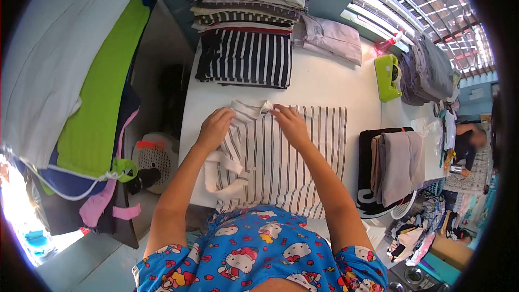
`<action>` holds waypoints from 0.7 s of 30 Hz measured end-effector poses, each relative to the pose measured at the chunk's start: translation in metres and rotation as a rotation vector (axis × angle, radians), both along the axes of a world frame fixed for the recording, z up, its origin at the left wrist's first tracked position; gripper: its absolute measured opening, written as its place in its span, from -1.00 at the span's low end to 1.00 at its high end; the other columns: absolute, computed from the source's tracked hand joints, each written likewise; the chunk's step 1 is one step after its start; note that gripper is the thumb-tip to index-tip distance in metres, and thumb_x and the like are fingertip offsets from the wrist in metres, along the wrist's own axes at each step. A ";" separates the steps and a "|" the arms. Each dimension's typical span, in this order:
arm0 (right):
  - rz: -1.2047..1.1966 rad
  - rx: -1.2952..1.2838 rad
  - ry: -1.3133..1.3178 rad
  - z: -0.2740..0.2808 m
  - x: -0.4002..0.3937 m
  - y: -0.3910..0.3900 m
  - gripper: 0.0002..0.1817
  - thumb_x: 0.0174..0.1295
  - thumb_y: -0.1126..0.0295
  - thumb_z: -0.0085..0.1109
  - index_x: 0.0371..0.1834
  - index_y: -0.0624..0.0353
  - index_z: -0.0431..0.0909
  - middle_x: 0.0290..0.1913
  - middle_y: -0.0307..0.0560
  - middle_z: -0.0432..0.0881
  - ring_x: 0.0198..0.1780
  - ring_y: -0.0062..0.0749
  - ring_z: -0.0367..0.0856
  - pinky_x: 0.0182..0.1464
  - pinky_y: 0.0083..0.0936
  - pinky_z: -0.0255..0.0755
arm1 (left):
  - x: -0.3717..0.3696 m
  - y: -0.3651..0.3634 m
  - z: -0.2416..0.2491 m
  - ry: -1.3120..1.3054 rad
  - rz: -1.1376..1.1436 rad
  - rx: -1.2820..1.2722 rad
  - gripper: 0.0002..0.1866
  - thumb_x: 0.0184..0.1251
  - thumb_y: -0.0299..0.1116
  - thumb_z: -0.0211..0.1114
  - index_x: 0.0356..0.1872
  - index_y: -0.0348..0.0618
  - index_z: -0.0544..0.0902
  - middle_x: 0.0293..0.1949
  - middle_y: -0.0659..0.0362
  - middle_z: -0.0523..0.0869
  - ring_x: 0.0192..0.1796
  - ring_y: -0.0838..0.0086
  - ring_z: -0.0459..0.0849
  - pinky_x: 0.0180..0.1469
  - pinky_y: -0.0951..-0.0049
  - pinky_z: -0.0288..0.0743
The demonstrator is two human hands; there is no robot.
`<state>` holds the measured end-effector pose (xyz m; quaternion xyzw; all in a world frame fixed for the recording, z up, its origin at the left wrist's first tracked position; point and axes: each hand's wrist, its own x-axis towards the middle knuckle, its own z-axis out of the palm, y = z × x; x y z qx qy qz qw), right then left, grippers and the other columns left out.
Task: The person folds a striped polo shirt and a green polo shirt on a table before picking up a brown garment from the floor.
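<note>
A white shirt with thin dark stripes [281, 154] lies spread on the white table, its collar toward the far side. Fingers of my left hand [216, 127] are closed on the collar's left side. My right hand [292, 125] pinches the collar's right end. The shirt's left part is bunched, with a loose white band [216, 181] curling over it. Its near edge runs up to my blue printed top [259, 249]. Beyond the hands sits a folded black-and-white striped garment [246, 57], touching neither hand.
Folded clothes [248, 8] are stacked at the back, beside a folded pink shirt [332, 40]. A green tape dispenser [386, 78] and grey garments [427, 70] stand back right. Folded trousers [400, 162] lie at right. Clothes hang left. Another person [467, 146] is far right.
</note>
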<state>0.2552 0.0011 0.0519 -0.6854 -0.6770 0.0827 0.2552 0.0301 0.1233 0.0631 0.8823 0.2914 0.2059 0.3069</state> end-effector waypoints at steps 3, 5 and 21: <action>0.113 -0.034 -0.078 -0.003 0.002 0.033 -0.62 -0.07 0.52 0.07 -0.08 0.06 0.48 -0.01 -0.17 0.47 -0.11 -0.27 0.43 -0.08 -0.44 0.41 | 0.021 0.019 -0.015 0.060 -0.056 0.156 -0.81 0.02 -0.57 0.12 -0.28 -0.16 0.53 -0.18 0.16 0.53 -0.09 0.30 0.51 -0.07 0.32 0.38; 0.176 -0.075 -0.114 -0.012 0.008 0.048 -0.65 -0.08 0.49 0.07 -0.13 0.07 0.49 -0.07 -0.21 0.50 -0.12 -0.29 0.43 -0.10 -0.45 0.42 | 0.029 0.029 -0.025 0.128 -0.101 0.185 -0.79 -0.01 -0.55 0.15 -0.28 -0.16 0.53 -0.19 0.16 0.53 -0.10 0.30 0.51 -0.07 0.34 0.38; 0.315 -0.392 0.420 -0.003 0.059 0.061 -0.83 0.09 0.25 0.13 -0.32 0.06 0.51 -0.38 -0.22 0.56 -0.23 -0.32 0.53 -0.21 -0.41 0.42 | 0.061 0.072 -0.019 -0.142 -0.024 -0.896 -0.84 0.07 -0.65 0.11 -0.33 -0.19 0.57 -0.28 0.16 0.60 -0.15 0.46 0.57 -0.03 0.45 0.44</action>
